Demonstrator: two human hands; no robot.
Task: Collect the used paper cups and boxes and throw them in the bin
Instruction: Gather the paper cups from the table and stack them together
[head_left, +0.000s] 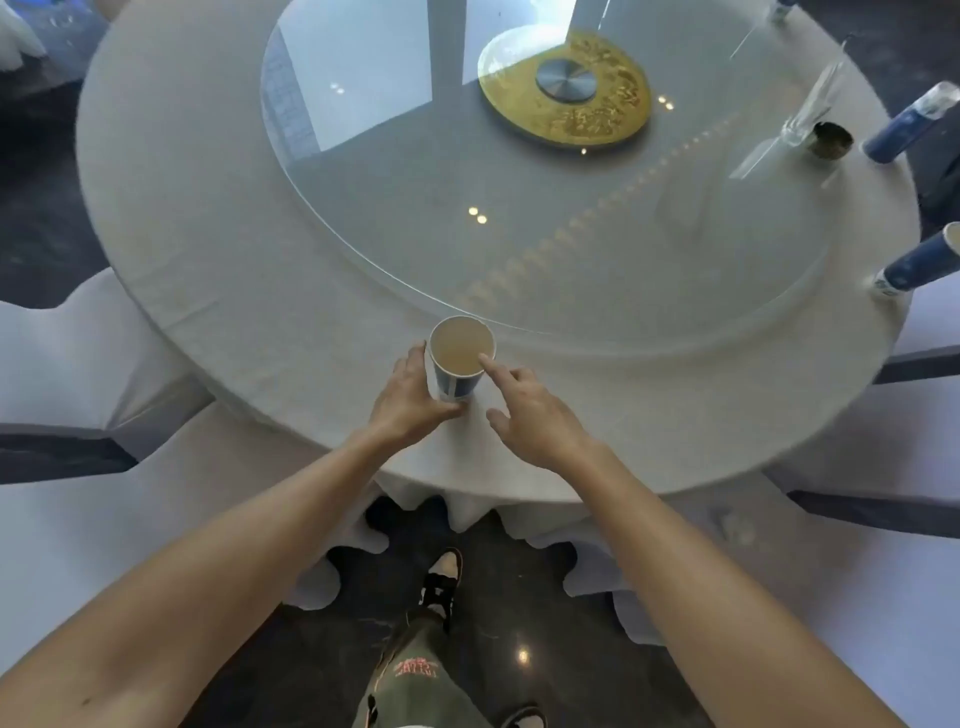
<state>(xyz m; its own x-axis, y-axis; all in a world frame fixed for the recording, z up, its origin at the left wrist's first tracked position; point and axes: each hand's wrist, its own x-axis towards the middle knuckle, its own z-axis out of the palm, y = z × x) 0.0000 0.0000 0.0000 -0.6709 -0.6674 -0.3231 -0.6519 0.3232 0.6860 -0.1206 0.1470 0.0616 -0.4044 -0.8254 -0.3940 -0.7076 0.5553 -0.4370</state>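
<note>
A blue paper cup with a pale inside stands upright near the front edge of the round table. My left hand wraps its left side and base, thumb under the front. My right hand hovers just right of it, fingers spread, the index tip touching the cup's rim. Two more blue paper cups stand at the table's right edge, one far and one nearer. No bin is in view.
A glass turntable with a gold hub covers the table's middle. A clear glass and a small dark cup stand at the far right. White-covered chairs flank me on both sides.
</note>
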